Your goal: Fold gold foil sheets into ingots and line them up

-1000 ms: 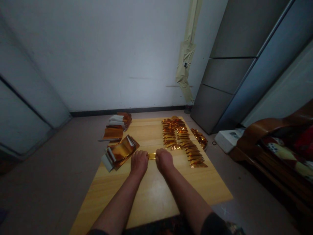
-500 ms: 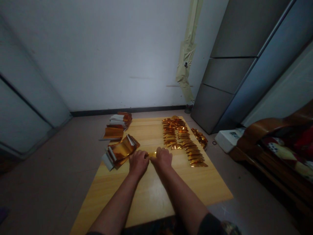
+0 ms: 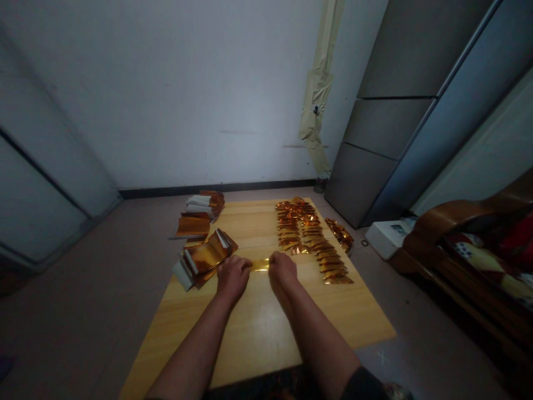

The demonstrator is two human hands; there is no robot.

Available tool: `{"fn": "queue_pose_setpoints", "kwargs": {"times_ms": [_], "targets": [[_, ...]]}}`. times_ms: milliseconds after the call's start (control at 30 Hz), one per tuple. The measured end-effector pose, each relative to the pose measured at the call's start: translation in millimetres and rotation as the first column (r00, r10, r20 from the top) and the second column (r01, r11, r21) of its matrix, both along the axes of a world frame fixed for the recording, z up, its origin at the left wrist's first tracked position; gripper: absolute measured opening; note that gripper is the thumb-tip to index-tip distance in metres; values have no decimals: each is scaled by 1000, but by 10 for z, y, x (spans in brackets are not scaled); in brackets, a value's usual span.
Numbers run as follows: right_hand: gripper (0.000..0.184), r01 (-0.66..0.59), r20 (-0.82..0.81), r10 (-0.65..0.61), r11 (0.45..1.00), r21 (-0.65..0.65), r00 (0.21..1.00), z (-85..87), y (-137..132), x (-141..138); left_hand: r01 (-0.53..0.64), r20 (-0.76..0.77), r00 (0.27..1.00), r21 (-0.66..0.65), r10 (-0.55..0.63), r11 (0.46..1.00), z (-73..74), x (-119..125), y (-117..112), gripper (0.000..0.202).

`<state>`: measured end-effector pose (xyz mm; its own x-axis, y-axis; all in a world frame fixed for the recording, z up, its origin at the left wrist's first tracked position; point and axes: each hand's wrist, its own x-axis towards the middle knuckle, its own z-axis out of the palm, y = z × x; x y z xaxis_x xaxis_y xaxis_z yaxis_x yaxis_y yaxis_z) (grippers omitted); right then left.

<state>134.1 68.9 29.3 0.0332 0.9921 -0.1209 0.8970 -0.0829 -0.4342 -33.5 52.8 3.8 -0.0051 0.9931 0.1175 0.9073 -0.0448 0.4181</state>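
On the table (image 3: 266,328), fingers of my left hand (image 3: 233,279) and right hand (image 3: 282,272) pinch a gold foil strip (image 3: 260,266) between foil stacks (image 3: 204,259) and foil rows (image 3: 312,239).

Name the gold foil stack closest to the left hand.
The white-edged foil bundle right beside the left hand; the other stacks lie farther up the table.

Gold foil strip (image 3: 260,266) between hands (image 3: 233,279)

Home room, lived-in: wooden-framed sofa (image 3: 433,244), patterned cushions (image 3: 478,261), grey wardrobe (image 3: 400,128).
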Motion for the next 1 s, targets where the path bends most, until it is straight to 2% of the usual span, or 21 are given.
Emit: {"fn": "queue_pose_setpoints", "kwargs": {"times_ms": [300,400,500,733,1000], "targets": [[26,5,-80,1,998,68,997,-71,-18,78,27,24,999,-45,-26,999,-17,-57,5,36],[25,6,-81,3,994,111,997,-82,-61,80,29,22,999,-26,-29,999,-3,-48,-22,33],[24,-34,-64,44,988,149,997,-88,-103,96,53,9,999,12,-53,999,13,-42,-57,25],[14,-204,-14,208,968,143,978,-18,-159,169,45,-24,999,25,-45,999,-28,-34,-56,30],[15,-215,-43,224,963,163,974,-61,-147,210,57,-46,997,59,-54,997,-49,-37,-45,27]]}}
